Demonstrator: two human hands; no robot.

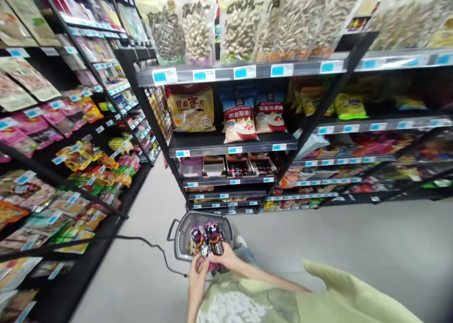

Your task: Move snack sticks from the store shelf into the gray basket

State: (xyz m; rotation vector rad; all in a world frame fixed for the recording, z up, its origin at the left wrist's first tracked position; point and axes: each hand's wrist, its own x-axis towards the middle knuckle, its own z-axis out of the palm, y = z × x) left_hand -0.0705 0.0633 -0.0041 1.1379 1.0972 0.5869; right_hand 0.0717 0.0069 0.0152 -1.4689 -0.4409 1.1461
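Observation:
Low in front of me, over a grey plastic shopping basket (182, 244), my two hands are close together. My right hand (226, 258) has its fingers closed on a black and purple snack packet (215, 236). Beside it my left hand (198, 268) is closed at the lower end of another dark, shiny snack packet (198, 239). The packets are small, and their print is too fine to read. More purple and dark packets lie in the basket under the hands, partly hidden by them.
Ahead stands a black shelf rack with oatmeal bags (240, 120), open boxes of small packets (239, 166) and large nut bags (239, 28). Packed snack shelves (81, 158) run along the left. A black cable (152, 243) crosses above the grey floor (304, 238).

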